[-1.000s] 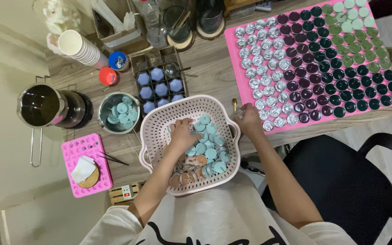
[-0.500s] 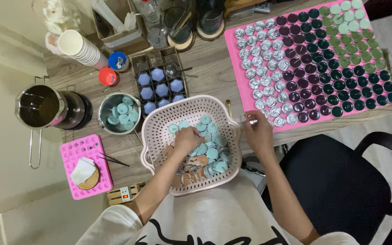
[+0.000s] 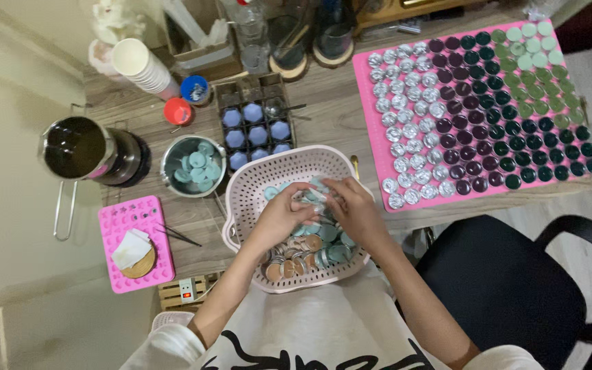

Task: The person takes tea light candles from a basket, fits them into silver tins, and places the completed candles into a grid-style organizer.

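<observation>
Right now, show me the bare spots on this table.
Bare wood lies between the dark mould tray and the big pink mat, and between the small pink mat and the basket. Crowded: the table's far edge, and the basket, where both hands work.

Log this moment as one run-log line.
left hand: in pink perforated plastic basket, on small round teal tins | right hand: same pile | hands meeting

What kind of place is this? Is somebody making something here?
It looks like a small home craft table, maybe for making little candles or balms. Both hands are in a pink basket of small round tins. A pink mat holds rows of filled tins, and a metal pot stands nearby.
</observation>
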